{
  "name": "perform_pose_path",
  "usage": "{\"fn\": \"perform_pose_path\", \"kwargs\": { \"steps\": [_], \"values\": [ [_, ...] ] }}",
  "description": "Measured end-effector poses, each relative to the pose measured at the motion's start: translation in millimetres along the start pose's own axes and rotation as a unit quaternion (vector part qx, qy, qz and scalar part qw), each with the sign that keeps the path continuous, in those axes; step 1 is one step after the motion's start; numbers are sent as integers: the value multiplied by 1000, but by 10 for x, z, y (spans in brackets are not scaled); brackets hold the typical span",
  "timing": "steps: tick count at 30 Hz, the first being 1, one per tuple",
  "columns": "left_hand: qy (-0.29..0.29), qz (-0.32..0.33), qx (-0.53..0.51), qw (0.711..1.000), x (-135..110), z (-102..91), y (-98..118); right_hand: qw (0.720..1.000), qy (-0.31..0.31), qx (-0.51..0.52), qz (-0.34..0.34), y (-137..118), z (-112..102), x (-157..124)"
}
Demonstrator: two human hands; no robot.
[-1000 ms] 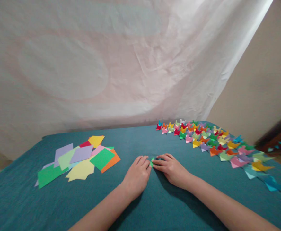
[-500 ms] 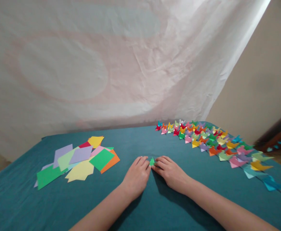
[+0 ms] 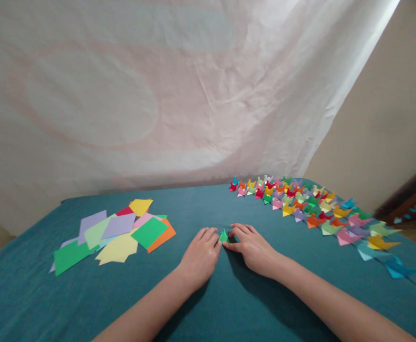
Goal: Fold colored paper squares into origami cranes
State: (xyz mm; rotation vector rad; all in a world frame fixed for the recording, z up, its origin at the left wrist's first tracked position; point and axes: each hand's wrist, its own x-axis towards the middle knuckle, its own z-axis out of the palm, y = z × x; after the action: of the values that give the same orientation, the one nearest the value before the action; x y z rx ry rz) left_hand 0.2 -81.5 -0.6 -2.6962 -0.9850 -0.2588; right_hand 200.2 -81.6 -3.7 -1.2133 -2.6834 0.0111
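A small piece of folded green paper (image 3: 223, 236), pointed at the top, sits on the teal tablecloth between my two hands. My left hand (image 3: 199, 256) is closed at its left side, thumb and fingertips at the paper's edge and partly hidden. From the other side, my right hand (image 3: 256, 249) grips it, thumb at the lower right corner and forefinger a little higher. The finer folds are too small to make out.
Loose coloured paper sheets, among them a green sheet (image 3: 149, 232) and a pale yellow sheet (image 3: 119, 248), overlap on the left. Rows of small folded paper birds (image 3: 313, 202) stand on the right. A pale hanging sheet (image 3: 179, 90) closes off the table's (image 3: 193, 204) far side.
My right thumb has moved down to the green paper's lower corner, with its forefinger now farther from it. More of the paper shows. My left hand has stayed nearly in place.
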Motion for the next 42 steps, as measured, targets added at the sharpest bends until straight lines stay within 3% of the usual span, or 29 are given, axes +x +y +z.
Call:
{"fn": "perform_pose_path", "kwargs": {
  "steps": [8, 18, 30, 42],
  "values": [
    [-2, 4, 3, 1000, 23, -10, -9, 1000, 12, 25, -3, 52, 9, -12],
    [1, 10, -16, 1000, 32, -25, -17, 988, 148, 43, -27, 67, 286, 20],
    [7, 7, -39, 999, 54, -29, -12, 997, 73, 16, 25, -47, 154, 56],
    [19, 12, -56, 998, 59, -15, -12, 998, 50, -7, 41, -97, 110, 100]
  ]
}}
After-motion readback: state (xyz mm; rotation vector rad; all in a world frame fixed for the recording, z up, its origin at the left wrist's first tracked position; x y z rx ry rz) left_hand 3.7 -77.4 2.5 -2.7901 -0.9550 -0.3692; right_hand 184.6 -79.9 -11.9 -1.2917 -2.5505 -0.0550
